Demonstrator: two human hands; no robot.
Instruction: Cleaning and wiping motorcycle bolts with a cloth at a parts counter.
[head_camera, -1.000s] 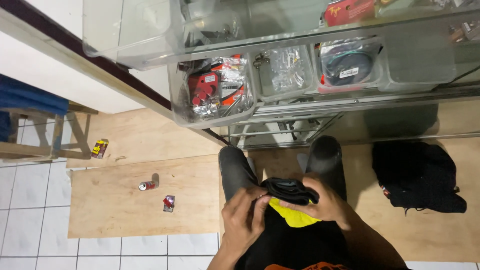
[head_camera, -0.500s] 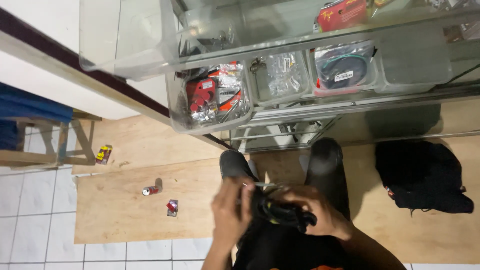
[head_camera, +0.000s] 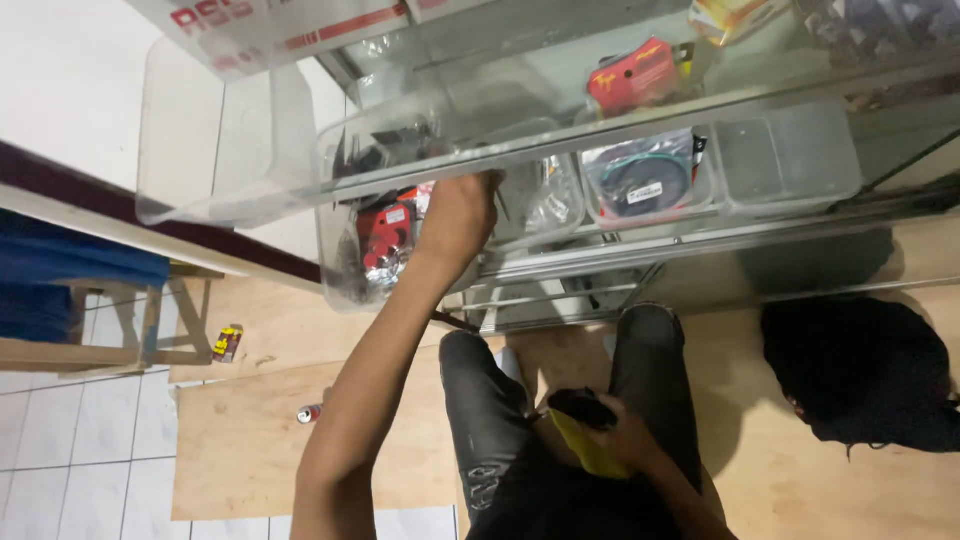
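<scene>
Far left: blue cloth (head_camera: 60, 275) on a wooden stool (head_camera: 130, 345), small yellow box (head_camera: 228, 342) on the plywood floor (head_camera: 250, 440), small can (head_camera: 310, 413) near it. Left hand (head_camera: 458, 215) reaches up to the glass shelf (head_camera: 640, 125), fingers curled at the rim of a clear tub (head_camera: 350, 270) holding red packets (head_camera: 385, 235); cannot tell if it grips anything. Next tub right has a bagged cable coil (head_camera: 640, 180), then an empty-looking tub (head_camera: 790, 155). Right hand (head_camera: 620, 445) low in the lap, clenched on a black and yellow item (head_camera: 585, 430) resting against the knees. Black bag (head_camera: 865, 375) on floor far right
</scene>
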